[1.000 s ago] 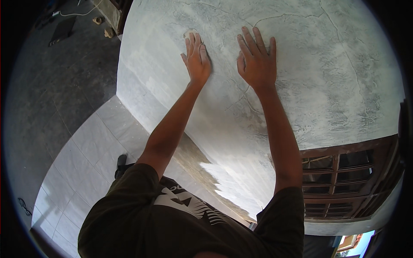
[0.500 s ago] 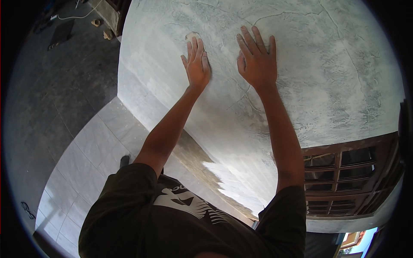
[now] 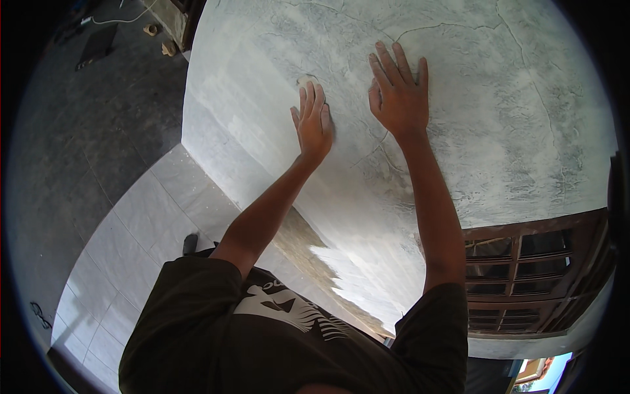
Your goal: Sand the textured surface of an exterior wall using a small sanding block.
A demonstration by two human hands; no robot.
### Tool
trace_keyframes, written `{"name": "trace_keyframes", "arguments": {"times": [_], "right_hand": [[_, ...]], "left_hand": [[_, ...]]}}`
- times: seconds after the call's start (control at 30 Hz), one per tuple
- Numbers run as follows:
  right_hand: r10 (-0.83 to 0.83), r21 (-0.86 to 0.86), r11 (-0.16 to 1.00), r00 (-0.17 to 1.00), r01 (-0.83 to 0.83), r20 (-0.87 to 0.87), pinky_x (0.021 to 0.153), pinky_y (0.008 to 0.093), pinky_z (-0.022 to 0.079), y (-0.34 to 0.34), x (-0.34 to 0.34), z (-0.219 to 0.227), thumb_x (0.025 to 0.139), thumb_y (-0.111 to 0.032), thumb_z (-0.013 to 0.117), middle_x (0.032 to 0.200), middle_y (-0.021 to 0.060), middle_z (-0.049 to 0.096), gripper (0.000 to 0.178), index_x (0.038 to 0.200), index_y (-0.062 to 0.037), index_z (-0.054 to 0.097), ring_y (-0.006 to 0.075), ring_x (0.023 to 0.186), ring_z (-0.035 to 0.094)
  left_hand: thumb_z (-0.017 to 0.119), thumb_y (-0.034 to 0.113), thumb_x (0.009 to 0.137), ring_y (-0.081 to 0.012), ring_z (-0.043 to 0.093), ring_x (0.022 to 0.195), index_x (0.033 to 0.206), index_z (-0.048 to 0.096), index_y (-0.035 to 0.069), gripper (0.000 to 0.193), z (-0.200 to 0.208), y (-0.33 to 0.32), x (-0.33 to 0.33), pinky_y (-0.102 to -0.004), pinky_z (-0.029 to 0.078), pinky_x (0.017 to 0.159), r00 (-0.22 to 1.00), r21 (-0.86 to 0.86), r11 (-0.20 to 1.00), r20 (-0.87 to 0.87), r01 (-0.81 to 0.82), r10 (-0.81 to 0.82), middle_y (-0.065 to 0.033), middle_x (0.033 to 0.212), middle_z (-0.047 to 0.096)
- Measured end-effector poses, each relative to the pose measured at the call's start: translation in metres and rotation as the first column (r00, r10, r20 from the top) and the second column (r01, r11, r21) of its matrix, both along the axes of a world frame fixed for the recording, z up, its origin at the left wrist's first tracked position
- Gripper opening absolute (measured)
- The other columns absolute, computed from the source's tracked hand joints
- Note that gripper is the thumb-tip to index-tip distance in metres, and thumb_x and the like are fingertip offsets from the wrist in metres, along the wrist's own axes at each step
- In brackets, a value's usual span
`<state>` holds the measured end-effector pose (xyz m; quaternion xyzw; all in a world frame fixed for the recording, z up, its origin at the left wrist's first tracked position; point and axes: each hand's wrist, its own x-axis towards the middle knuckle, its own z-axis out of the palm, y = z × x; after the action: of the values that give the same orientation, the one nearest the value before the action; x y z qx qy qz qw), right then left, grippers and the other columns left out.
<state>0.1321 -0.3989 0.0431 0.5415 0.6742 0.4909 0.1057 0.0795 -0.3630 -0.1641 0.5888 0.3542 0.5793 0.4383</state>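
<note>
A grey-white plastered wall [image 3: 485, 131], streaked with darker patches and fine raised cracks, fills the middle and right of the view. My left hand [image 3: 314, 121] lies with fingers stretched against it, pressing down a small beige piece of sandpaper [image 3: 306, 80]. Only the rounded edge of that piece shows past my fingertips; the rest is hidden beneath the hand. To its right, my right hand [image 3: 400, 102] rests on the plaster with its fingers spread and holds nothing visible. Both hands are dusty with pale powder.
A brown wooden window frame [image 3: 518, 269] with several panes is set into the wall at lower right. Light tiles [image 3: 151, 210] cover the floor at left, beside darker flooring [image 3: 72, 144]. A pair of sandals [image 3: 168, 48] and a white cable [image 3: 118, 22] lie at upper left.
My left hand has slid down the wall and slightly right, with the sandpaper under its fingers. The right hand stays spread at nearly the same spot.
</note>
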Motion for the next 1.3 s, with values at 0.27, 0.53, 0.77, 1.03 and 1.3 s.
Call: {"name": "trace_keyframes", "arguments": {"times": [0.27,0.53,0.77,1.03,1.3], "right_hand": [[-0.023,-0.022,1.0,1.0,0.023,-0.013,0.117,0.0579,0.026,-0.005,0.004,0.002,0.085,-0.023,0.059,0.15,-0.002,0.049,0.043,0.126,-0.0148,0.066,0.019,0.144,0.039],[-0.031,-0.03,0.999,0.999,0.031,-0.017,0.117,0.0587,0.026,-0.004,0.001,0.004,0.086,-0.021,0.059,0.151,-0.0018,0.049,0.043,0.129,-0.0154,0.065,0.0197,0.144,0.038],[-0.015,-0.031,0.999,1.0,0.015,0.003,0.117,0.0582,0.026,-0.002,0.0,0.0,0.085,-0.022,0.06,0.149,-0.0012,0.051,0.044,0.127,-0.0152,0.066,0.0195,0.143,0.04],[-0.021,-0.024,1.0,1.0,0.021,0.007,0.117,0.0573,0.027,-0.008,0.005,0.004,0.084,-0.022,0.06,0.149,-0.0007,0.051,0.043,0.127,-0.0145,0.066,0.0195,0.142,0.041],[-0.011,-0.036,0.999,1.0,0.011,0.002,0.116,0.0576,0.028,-0.004,0.0,0.002,0.084,-0.021,0.06,0.148,-0.0002,0.052,0.043,0.126,-0.0134,0.066,0.0197,0.142,0.042]], "left_hand": [[0.041,0.021,0.106,-0.0361,0.021,0.152,0.154,0.038,0.013,0.048,0.027,0.051,-0.005,-0.0672,0.012,0.116,0.994,-0.072,0.995,0.073,-0.076,0.081,-0.0126,0.163,0.029],[0.043,0.019,0.104,-0.035,0.02,0.152,0.154,0.038,0.014,0.051,-0.017,-0.018,0.004,-0.0671,0.012,0.116,0.995,-0.048,0.996,-0.07,0.069,-0.073,-0.0111,0.164,0.027],[0.042,0.021,0.105,-0.0353,0.02,0.152,0.154,0.038,0.014,0.05,0.001,0.037,0.002,-0.0647,0.011,0.117,0.989,-0.074,0.993,0.108,-0.09,0.098,-0.0104,0.164,0.027],[0.044,0.019,0.104,-0.0357,0.019,0.152,0.154,0.038,0.014,0.051,0.01,0.041,0.002,-0.0666,0.011,0.116,0.997,-0.045,0.999,0.075,-0.03,0.033,-0.0105,0.163,0.029],[0.044,0.021,0.105,-0.0359,0.02,0.152,0.153,0.04,0.014,0.049,-0.018,-0.017,0.001,-0.0654,0.011,0.117,0.997,-0.076,0.995,-0.042,0.068,-0.071,-0.011,0.163,0.029]]}}
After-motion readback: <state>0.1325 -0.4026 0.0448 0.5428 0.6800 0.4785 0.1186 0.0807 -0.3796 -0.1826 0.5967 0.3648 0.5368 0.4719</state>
